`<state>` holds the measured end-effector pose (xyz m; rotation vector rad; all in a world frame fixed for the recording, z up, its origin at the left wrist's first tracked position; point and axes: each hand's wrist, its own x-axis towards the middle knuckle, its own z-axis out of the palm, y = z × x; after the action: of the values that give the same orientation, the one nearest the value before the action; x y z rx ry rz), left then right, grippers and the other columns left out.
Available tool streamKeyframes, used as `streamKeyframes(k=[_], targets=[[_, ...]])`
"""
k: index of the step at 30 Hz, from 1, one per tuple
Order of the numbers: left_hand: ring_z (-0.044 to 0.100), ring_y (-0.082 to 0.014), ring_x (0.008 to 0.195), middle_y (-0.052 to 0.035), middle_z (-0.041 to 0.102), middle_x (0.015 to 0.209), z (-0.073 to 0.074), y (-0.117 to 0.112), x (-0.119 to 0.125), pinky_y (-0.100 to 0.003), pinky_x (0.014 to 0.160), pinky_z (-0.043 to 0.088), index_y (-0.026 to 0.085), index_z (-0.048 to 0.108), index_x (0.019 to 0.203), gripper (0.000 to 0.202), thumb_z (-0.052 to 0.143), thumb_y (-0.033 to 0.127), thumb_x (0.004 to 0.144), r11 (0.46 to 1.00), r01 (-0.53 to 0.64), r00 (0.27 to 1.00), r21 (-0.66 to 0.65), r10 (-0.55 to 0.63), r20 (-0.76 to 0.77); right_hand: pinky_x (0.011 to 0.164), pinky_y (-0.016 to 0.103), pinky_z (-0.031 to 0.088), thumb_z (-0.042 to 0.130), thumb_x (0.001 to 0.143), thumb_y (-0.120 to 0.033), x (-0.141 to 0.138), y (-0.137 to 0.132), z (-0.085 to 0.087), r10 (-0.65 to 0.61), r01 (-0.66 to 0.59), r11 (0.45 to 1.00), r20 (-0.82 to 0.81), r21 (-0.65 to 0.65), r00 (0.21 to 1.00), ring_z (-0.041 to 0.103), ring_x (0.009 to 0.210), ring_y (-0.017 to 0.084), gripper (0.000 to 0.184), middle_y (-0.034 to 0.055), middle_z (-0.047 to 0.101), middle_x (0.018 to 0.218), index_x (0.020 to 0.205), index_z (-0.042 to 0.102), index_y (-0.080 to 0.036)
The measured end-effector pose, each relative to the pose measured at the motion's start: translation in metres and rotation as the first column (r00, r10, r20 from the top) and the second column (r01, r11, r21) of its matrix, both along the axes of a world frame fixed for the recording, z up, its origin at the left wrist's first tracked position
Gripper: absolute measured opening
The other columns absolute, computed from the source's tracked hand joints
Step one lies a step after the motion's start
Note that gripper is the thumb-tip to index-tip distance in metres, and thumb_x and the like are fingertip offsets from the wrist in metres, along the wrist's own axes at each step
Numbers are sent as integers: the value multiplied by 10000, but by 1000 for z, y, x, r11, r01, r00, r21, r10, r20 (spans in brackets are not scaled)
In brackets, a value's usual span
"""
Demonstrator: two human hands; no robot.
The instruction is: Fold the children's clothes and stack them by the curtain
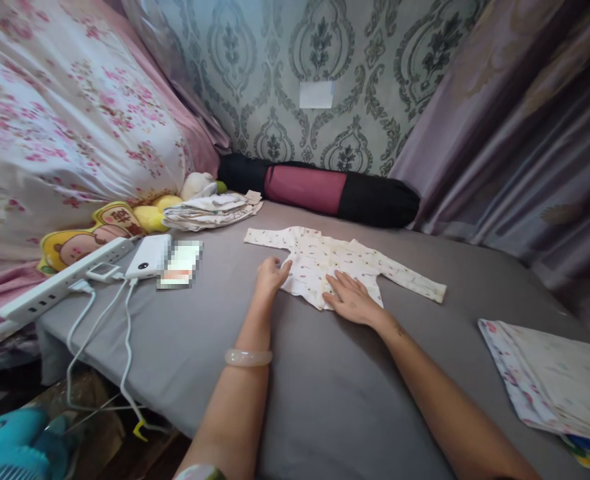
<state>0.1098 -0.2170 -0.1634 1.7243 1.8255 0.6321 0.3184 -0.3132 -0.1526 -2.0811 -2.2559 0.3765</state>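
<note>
A small white baby shirt [307,257] with a scattered print lies spread out on the grey bed sheet [315,360], its two long sleeves stretched to the sides. My right hand [353,298] rests flat on the lower front of the shirt, fingers spread. At the shirt's left edge is my left hand [273,275], its thumb apart from the fingers and touching or very near the cloth. Nothing shows in its grasp. A pale bangle [248,358] circles my left wrist.
Folded clothes [212,210] and yellow plush toys [149,217] lie at the back left. Nearer are a power strip [65,280], a white power bank [149,256] and cables. A black and maroon bag [305,190] lies along the wall. Folded fabric [549,373] sits at the right.
</note>
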Motion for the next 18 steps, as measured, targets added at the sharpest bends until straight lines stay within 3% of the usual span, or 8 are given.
streamKeyframes(k=[3, 5, 8, 12, 18], targets=[[621, -253, 1057, -117, 683, 1064, -2, 5, 2, -322, 850, 462, 193, 620, 979, 250, 516, 397, 880, 1000, 4, 1000, -1, -4, 7, 1107, 439, 261, 305, 986, -398, 0, 26, 13, 2, -3, 998, 5, 62, 1000, 394, 1349, 247, 439, 111, 475, 1442, 1314, 535, -217], [634, -246, 1021, -101, 690, 1039, -3, 6, 2, -315, 826, 468, 203, 628, 947, 198, 556, 360, 851, 999, 33, 999, -15, -32, 18, 1106, 402, 268, 279, 993, -332, -7, 53, 18, 17, -17, 994, -2, 104, 1000, 426, 1323, 220, 420, 112, 502, 1416, 1282, 548, -188], [645, -225, 961, -80, 698, 994, -3, 7, 1, -300, 794, 474, 212, 632, 916, 159, 595, 330, 816, 997, 62, 997, -36, -60, 42, 1150, 394, 188, 260, 994, -316, -24, 101, 17, 28, -27, 996, -13, 84, 1000, 297, 1409, 216, 472, 139, 368, 1516, 1379, 454, -123], [649, -216, 916, -65, 704, 950, 1, 8, 0, -285, 747, 476, 215, 638, 895, 133, 606, 285, 786, 995, 49, 998, -84, -45, 53, 1166, 428, 139, 222, 997, -368, -44, 154, 0, -59, 59, 998, -22, 12, 998, 158, 1460, 237, 566, 153, 222, 1578, 1482, 290, -84], [646, -225, 902, -64, 705, 949, 9, 9, 0, -289, 723, 463, 216, 649, 921, 165, 596, 245, 768, 990, 59, 998, -124, -57, 23, 1164, 494, 82, 189, 989, -400, -51, 173, -25, -143, 139, 982, 19, 130, 990, 127, 1460, 270, 593, 135, 207, 1584, 1502, 264, -113]])
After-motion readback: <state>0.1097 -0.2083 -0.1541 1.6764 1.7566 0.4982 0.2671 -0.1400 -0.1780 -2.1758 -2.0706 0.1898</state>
